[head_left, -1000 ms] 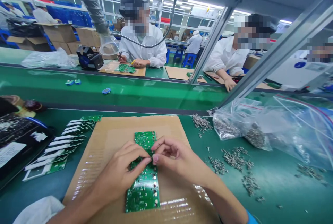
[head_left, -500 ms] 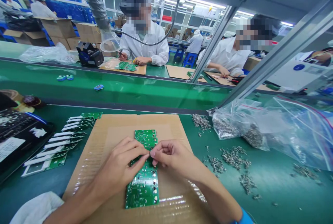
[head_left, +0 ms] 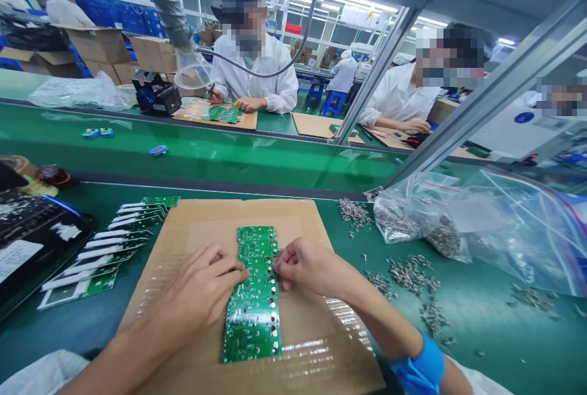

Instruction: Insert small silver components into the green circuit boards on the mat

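Note:
A long green circuit board panel (head_left: 254, 315) lies lengthwise on a flat cardboard sheet (head_left: 316, 328), with small pale parts dotted over it and silvery pieces along its right edge. At the panel's left edge, my left hand (head_left: 197, 291) has its fingers together, the tips gripping the board's side. My right hand (head_left: 308, 268) is beside the right edge, thumb and fingertips pinched close against it. Whatever lies between those fingertips is too small or hidden to name. A blue band (head_left: 419, 367) circles my right wrist.
Small metal screw-like parts (head_left: 410, 276) lie in heaps on the right, near clear plastic bags (head_left: 398, 217) holding more. Left are a row of boards with white strips (head_left: 96, 254) and a black tray (head_left: 41, 242). A metal post (head_left: 440, 144) slants across; co-workers sit beyond the green conveyor (head_left: 238, 159).
My hands have parted from the middle of the board: the left moved to its left edge, the right to its right edge. Blue-and-white items on the conveyor shifted left.

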A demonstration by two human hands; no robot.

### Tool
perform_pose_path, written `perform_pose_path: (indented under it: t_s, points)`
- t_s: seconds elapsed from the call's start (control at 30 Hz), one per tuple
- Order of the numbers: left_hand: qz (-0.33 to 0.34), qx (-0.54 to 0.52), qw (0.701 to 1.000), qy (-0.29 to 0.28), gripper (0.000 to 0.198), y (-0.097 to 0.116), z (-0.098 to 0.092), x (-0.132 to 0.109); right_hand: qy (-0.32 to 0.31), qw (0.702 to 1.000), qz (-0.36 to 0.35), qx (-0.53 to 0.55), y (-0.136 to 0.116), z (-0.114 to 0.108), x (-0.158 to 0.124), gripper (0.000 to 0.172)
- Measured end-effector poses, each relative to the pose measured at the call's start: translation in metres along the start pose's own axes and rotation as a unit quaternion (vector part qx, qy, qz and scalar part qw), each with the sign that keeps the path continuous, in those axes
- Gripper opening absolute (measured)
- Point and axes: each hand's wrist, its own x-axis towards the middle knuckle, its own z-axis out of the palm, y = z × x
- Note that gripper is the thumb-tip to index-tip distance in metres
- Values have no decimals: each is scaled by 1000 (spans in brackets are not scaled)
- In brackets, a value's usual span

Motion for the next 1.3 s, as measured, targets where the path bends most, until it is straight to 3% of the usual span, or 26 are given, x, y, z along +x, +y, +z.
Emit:
perform_pose_path:
  t_s: [0.57, 0.7, 0.8, 0.93, 1.0, 1.07, 1.17, 1.3]
  points:
    - [-29, 55, 998, -33, 28, 7, -5, -2, -29, 983, 85, -159, -21, -2, 14, 25]
    - [-23, 63, 998, -12, 30, 6, -3, -3, -23, 982, 77, -170, -29, -1, 14, 24]
    - [-5, 43, 999, 28, 33, 1, 3, -6, -32, 982, 64, -172, -34, -16, -1, 27]
    - [-6, -1, 997, 79, 34, -9, 15, -11, 82, 967, 32, -241, -6, -47, -46, 22]
    - [-4, -3, 995, 95, 32, -13, 20, -12, 131, 945, 65, -292, 17, -58, -71, 24]
    - [4, 4, 994, 105, 31, -16, 22, -13, 142, 932, 97, -319, 39, -61, -89, 24]
    - [32, 25, 994, 103, 32, -23, 22, -15, 149, 930, 103, -321, 59, -56, -100, 16]
    - [40, 33, 994, 97, 30, -31, 23, -16, 157, 919, 98, -349, 63, -47, -92, 12]
